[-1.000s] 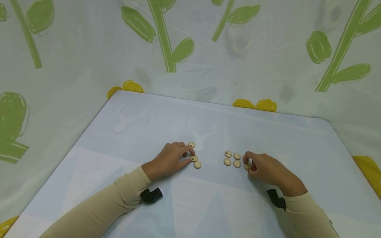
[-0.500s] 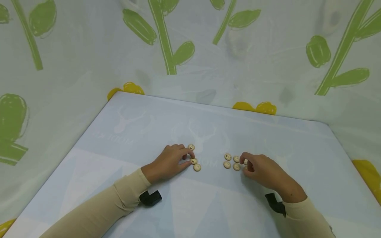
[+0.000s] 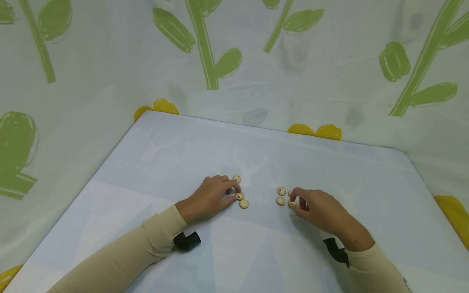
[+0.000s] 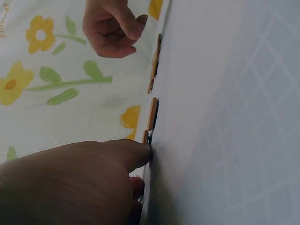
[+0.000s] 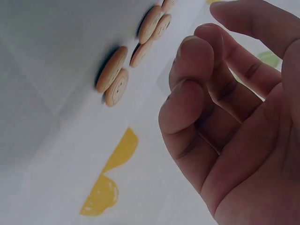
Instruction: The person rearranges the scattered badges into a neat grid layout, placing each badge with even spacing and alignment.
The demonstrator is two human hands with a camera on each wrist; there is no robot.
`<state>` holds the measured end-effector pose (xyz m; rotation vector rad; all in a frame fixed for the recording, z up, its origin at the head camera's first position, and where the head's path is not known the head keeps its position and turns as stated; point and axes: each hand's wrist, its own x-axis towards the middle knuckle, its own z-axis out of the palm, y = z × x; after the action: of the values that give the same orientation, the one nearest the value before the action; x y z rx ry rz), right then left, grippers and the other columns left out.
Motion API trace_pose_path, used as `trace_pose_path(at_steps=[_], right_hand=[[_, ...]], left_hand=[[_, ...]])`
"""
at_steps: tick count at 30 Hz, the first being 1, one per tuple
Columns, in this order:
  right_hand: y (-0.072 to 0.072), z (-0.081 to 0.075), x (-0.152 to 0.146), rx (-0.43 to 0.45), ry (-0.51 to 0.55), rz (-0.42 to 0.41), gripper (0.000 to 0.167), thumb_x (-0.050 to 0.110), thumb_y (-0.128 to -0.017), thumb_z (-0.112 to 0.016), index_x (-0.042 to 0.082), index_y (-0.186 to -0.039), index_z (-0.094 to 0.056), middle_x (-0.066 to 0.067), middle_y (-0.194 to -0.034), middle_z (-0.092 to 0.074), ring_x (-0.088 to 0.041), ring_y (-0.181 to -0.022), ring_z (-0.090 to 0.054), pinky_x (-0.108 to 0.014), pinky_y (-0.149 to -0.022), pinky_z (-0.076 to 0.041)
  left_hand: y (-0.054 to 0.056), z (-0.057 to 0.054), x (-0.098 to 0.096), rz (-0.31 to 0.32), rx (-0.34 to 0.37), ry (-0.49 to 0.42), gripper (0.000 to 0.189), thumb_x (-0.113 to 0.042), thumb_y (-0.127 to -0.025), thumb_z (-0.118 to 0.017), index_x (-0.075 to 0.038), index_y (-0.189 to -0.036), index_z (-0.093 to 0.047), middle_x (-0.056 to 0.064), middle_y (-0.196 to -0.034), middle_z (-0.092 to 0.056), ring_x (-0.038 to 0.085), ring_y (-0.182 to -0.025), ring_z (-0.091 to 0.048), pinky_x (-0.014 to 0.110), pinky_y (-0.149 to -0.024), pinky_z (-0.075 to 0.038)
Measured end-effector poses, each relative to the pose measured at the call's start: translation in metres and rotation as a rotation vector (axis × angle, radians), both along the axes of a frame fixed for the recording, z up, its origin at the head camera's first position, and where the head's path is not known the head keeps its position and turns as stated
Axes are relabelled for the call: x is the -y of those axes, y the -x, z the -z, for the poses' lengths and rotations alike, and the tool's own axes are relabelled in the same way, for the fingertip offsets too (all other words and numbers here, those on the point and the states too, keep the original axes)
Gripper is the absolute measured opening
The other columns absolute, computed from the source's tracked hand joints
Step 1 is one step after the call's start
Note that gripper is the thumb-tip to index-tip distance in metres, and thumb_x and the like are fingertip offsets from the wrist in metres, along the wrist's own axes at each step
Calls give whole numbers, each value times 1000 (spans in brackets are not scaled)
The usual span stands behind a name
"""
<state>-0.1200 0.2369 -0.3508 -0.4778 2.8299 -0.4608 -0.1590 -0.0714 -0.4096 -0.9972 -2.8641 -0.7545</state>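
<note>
Several round wooden buttons lie flat on a pale blue table, in two groups. My left hand (image 3: 210, 198) rests at the left group, thumb and index finger pinching the edge of the middle button (image 3: 239, 196). Another button (image 3: 236, 179) lies behind it and one (image 3: 244, 204) in front. In the left wrist view, the left thumb (image 4: 136, 153) touches down beside the buttons. My right hand (image 3: 322, 211) hovers over the right group, fingers loosely bent around no object, near a button (image 3: 292, 203). The right wrist view shows paired buttons (image 5: 112, 70) beyond the fingertips; the hand hides part of this group from the head view.
The table (image 3: 176, 146) has faint printed deer heads and triangles. Its back edge meets a pale cloth (image 3: 121, 61) with green leaves and yellow flowers. A black band piece (image 3: 187, 241) sticks out at the left wrist, another (image 3: 336, 251) at the right.
My right hand has drifted left, from the rightmost buttons of its group to the column beside them, over the last second. The left hand has stayed at its button.
</note>
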Motion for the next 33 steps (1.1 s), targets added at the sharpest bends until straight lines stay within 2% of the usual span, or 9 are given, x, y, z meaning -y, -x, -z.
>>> trace_pose_path(at_steps=[9,18,33], right_hand=[[3,-2,30,-86,1,-51,9,20,-92,-70,20,-100,-65,9,-73,-56,-8,-61,-47,-23,-56,-42],[4,-8,70,-110,3,-31,13,21,-90,-74,19,-101,-67,8,-74,-59,-9,-61,-49,-24,-56,-43],[11,8,97,-131,5,-124,16,19,-88,-77,19,-104,-73,9,-78,-62,-8,-65,-50,-23,-59,-44]], left_hand=[[1,2,1,-3,11,-1,15,-28,-93,-71,-24,-108,-70,-8,-85,-57,10,-80,-52,33,-74,-39],[-1,-2,3,-10,0,2,13,-30,-93,-71,-26,-106,-70,-8,-82,-56,9,-78,-51,32,-73,-38],[2,1,2,-11,-10,-12,14,-27,-93,-72,-24,-106,-70,-8,-82,-57,8,-77,-53,32,-71,-39]])
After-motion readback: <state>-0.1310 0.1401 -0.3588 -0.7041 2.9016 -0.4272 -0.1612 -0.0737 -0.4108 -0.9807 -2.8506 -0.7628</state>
